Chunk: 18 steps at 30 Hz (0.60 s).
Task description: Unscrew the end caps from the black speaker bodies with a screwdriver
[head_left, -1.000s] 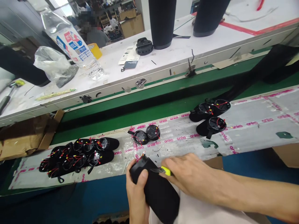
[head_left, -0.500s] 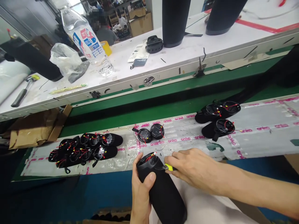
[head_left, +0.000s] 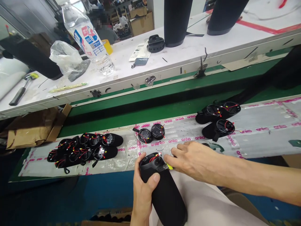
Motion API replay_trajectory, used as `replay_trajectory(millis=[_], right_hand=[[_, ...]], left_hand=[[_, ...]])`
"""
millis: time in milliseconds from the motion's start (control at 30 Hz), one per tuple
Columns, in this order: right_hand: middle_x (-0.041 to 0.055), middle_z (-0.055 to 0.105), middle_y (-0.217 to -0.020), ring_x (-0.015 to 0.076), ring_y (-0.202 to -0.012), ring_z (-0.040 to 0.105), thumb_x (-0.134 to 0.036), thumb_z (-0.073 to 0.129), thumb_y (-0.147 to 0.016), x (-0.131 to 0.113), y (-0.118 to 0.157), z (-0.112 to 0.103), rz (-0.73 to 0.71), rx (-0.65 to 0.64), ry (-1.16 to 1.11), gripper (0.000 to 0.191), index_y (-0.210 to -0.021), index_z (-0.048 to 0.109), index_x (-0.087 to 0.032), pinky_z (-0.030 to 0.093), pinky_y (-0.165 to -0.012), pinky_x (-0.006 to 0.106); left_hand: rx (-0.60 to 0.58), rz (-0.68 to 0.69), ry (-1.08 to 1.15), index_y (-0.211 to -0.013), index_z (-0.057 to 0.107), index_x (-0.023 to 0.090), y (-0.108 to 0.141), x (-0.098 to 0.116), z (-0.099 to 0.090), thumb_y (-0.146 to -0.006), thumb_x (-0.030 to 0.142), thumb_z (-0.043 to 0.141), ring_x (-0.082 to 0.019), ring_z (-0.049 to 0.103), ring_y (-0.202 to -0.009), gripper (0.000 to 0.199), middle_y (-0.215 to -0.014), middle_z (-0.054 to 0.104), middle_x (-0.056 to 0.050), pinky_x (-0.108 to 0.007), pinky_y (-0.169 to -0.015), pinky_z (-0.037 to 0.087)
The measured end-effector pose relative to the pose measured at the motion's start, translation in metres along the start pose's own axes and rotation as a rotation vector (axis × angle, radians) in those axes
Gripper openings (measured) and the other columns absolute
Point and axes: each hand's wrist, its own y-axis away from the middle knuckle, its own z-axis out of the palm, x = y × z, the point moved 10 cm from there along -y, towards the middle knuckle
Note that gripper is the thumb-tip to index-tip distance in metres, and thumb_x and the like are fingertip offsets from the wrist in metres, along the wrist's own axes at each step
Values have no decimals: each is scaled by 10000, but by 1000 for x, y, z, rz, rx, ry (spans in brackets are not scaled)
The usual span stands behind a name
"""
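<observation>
A black fabric-covered cylindrical speaker (head_left: pixel 168 197) leans tilted in my lap, its open end up, with red wires and a white connector sticking out. My left hand (head_left: pixel 145 185) is wrapped round its upper part, thumb across the front. My right hand (head_left: pixel 185 158) is closed around a yellow utility knife (head_left: pixel 169 166), most of which the fingers hide. Its blade end points at the speaker's rim and appears to touch the fabric edge there; exact contact is hard to make out.
Behind my hands, a taped board (head_left: pixel 131 147) carries a cluster of similar speakers (head_left: pixel 86 152), two round wired parts (head_left: pixel 151 133) and more speakers (head_left: pixel 218 121) at right. On the white bench stand a water bottle (head_left: pixel 90 44), a hammer (head_left: pixel 22 89) and tall black cylinders (head_left: pixel 177 23).
My right hand has shifted slightly left and up along the speaker's rim with the utility knife. The wires' connector has moved a little right. My left hand keeps its hold.
</observation>
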Motion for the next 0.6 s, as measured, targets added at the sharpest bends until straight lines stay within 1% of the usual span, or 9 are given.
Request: replay_trajectory(millis=[200,267,333,400,433,500,567,600], right_hand=[[-20,618,-749,172,-524,523,-53,629,-843,3,-3,10,-5,-64,-24,273,-1037,538,-223,129,-497,369],[-21,612,-704,162,-495,489,-68,616,-878,1,-6,13,-18,-89,-38,224,-1038,553,-212,129,-496,362],[-20,622,-687,152,-486,475,-106,615,-939,0,-8,13,-17,-97,-104,139,-1029,574,-203,143,-497,348],[-13,654,-730,150,-531,515,-196,607,-1018,5,-9,5,8,-60,-269,17,-1024,594,-205,196,-509,324],[-11,665,-755,151,-567,543,-253,583,-1056,11,-9,0,43,-16,-383,60,-1019,602,-211,238,-524,311],[-13,670,-790,154,-636,580,-353,507,-1108,30,-5,-11,159,102,-619,185,-1045,618,-219,323,-584,293],[-11,671,-827,163,-697,595,-418,485,-1110,52,1,-9,304,175,-800,243,-1124,629,-222,373,-648,292],[-11,662,-829,167,-711,591,-448,502,-1097,59,3,-1,367,174,-869,267,-1138,633,-220,379,-659,293]], left_hand=[[-44,21,-49,-1411,599,257,-2,2,3,-660,565,915,-378,695,-1234,871,-1259,762,-108,-474,-1070,560],[-49,-7,-63,-1400,601,254,-3,0,4,-654,561,918,-377,700,-1220,866,-1242,768,-107,-467,-1061,561],[-56,-47,-44,-1400,591,257,-4,-4,5,-640,552,922,-365,710,-1201,879,-1234,777,-103,-448,-1059,556],[-86,-81,57,-1424,561,264,-6,-9,8,-627,547,915,-350,729,-1155,918,-1226,783,-95,-435,-1039,560],[-109,-103,132,-1441,545,266,-6,-12,10,-632,543,905,-340,743,-1115,927,-1218,786,-93,-428,-1006,573],[-164,-159,282,-1485,510,267,-7,-20,15,-665,527,880,-325,763,-1047,937,-1200,793,-97,-411,-920,600],[-224,-213,392,-1545,463,272,-7,-28,19,-697,502,868,-331,770,-1056,967,-1204,802,-118,-408,-887,609],[-255,-234,442,-1578,431,284,-7,-31,21,-707,491,865,-343,770,-1085,995,-1221,804,-127,-421,-901,609]])
